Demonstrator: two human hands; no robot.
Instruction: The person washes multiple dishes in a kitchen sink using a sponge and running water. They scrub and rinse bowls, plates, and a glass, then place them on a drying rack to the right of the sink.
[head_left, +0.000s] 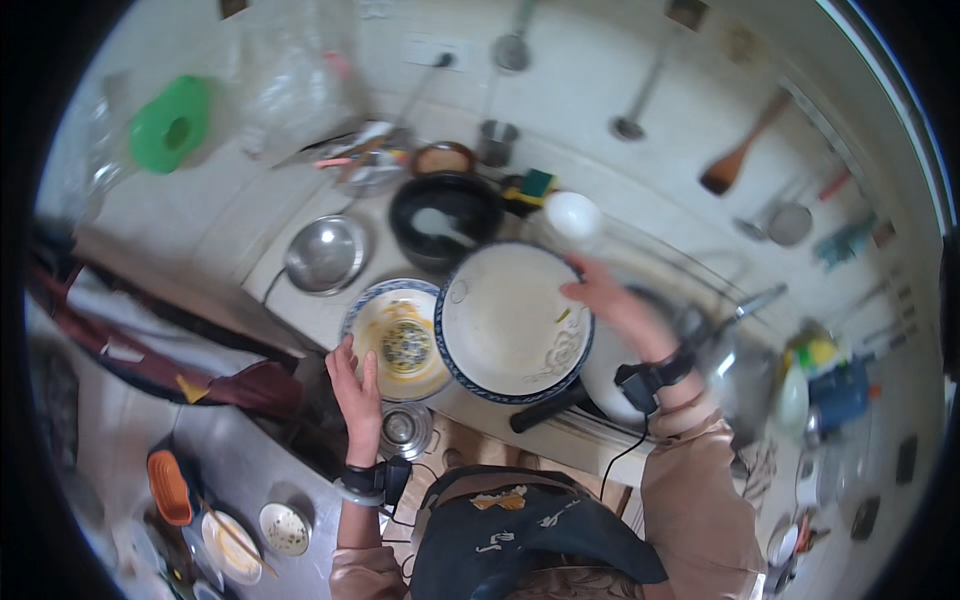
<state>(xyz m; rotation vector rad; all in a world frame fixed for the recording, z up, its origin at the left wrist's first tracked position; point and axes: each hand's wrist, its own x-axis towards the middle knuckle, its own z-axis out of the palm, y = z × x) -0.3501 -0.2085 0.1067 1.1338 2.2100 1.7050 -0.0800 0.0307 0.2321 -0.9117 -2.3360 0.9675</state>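
Observation:
My right hand (600, 292) grips the right rim of a large white bowl with a blue patterned rim (510, 322); a small green scrap clings inside it. Just left of it, partly overlapped, a second blue-rimmed bowl (364, 337) has yellow residue and a dark patterned centre. My left hand (356, 382) is at this bowl's left edge, thumb over the rim and fingers outside. Behind the bowls stands a glossy black pot (446, 217), and a small white bowl (572, 215) is to its right.
A steel bowl (326, 255) lies at the counter's back left. The sink (739, 375) and a black pan handle (547, 405) are at right. A green and yellow sponge (536, 186) sits by the wall. Lower left, a steel surface (300, 457) holds an orange dish (171, 487) and bowls.

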